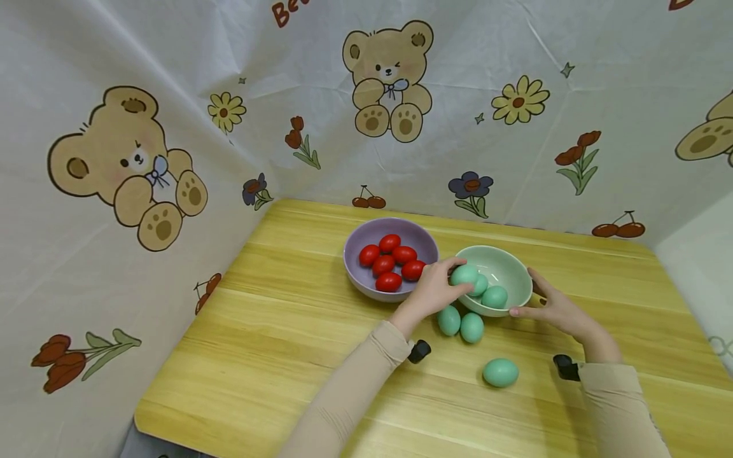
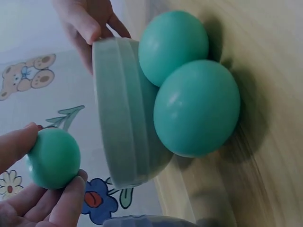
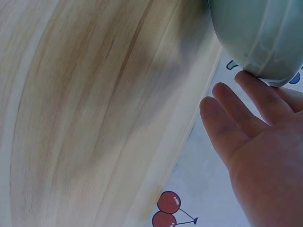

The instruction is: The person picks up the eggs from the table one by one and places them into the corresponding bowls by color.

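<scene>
My left hand (image 1: 433, 289) pinches a green egg (image 2: 54, 159) between thumb and fingertips over the left rim of the pale green bowl (image 1: 512, 270). Two more green eggs show inside that bowl, one of them (image 1: 494, 297) near its front wall. On the bowl's right side rests my right hand (image 1: 564, 312), thumb at the rim and fingers spread fairly straight; in the right wrist view a fingertip touches the bowl's outside. A pair of green eggs, the left one (image 1: 449, 320) and the right one (image 1: 472, 327), lie against the bowl's front.
A purple bowl (image 1: 356, 280) holding several red eggs (image 1: 383, 265) stands left of the green bowl. A single green egg (image 1: 501, 373) lies nearer the front of the wooden table (image 1: 258, 343). Behind the table hangs a white cloth (image 1: 321, 70) printed with bears and flowers.
</scene>
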Demonstrator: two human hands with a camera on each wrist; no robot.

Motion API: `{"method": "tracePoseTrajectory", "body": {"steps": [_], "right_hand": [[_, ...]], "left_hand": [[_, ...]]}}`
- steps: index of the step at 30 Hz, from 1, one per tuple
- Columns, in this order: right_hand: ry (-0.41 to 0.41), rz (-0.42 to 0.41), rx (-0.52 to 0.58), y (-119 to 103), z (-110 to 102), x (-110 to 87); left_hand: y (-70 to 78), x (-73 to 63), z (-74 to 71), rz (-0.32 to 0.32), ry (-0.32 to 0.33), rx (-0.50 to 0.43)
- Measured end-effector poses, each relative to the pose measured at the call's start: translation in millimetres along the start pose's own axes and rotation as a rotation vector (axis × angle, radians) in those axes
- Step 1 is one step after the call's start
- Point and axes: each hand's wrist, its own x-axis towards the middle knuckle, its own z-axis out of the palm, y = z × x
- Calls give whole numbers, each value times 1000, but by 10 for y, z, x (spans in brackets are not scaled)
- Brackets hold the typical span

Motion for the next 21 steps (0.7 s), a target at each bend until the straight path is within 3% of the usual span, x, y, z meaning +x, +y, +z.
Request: {"method": "tracePoseTrajectory", "body": {"steps": [6, 11, 21], "right_hand": [[-6, 2, -7, -4, -5, 8], [0, -5, 2, 11, 23, 0], [-1, -3, 7, -14, 18, -4]], "left_hand": [[-9, 158, 32, -35, 37, -3], [2, 263, 90, -90, 32, 54], [2, 450, 198, -111, -59, 210]]}}
